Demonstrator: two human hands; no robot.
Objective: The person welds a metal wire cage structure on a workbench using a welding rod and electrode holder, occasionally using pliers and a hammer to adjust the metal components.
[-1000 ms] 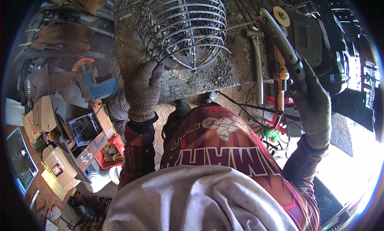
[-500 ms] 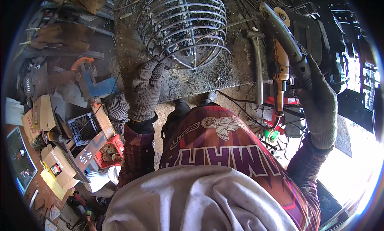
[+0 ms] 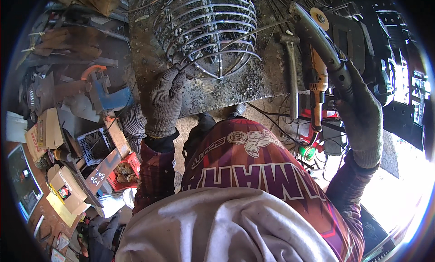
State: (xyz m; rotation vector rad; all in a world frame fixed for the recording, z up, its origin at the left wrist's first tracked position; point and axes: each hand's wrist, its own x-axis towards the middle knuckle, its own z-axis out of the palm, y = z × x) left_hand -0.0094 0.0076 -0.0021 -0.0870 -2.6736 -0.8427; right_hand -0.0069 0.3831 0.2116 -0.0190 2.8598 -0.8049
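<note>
A round cage of bent metal rods [image 3: 220, 31] rests on the dirty workbench [image 3: 204, 101]. My left hand [image 3: 163, 101], in a grey knit glove, is closed at the cage's near left edge, its fingertips pinching a thin rod end there. My right hand [image 3: 362, 110], gloved too, is wrapped around the dark tubular handle of a welding electrode holder [image 3: 319, 37]. From the holder's head a thin electrode [image 3: 267, 27] runs left over the cage; where its tip ends I cannot make out against the rods.
A hammer [image 3: 292, 78] and an orange angle grinder [image 3: 319, 76] hang at the bench's right side. To the left stand a blue metal clamp [image 3: 111, 96], a white crate [image 3: 93, 146] and a red basket [image 3: 127, 173]. A black cable [image 3: 267, 117] trails below the bench.
The electrode holder's head has shifted slightly left in my right hand. My left hand stays in place. A dark grey clothed shape has appeared at the lower left.
</note>
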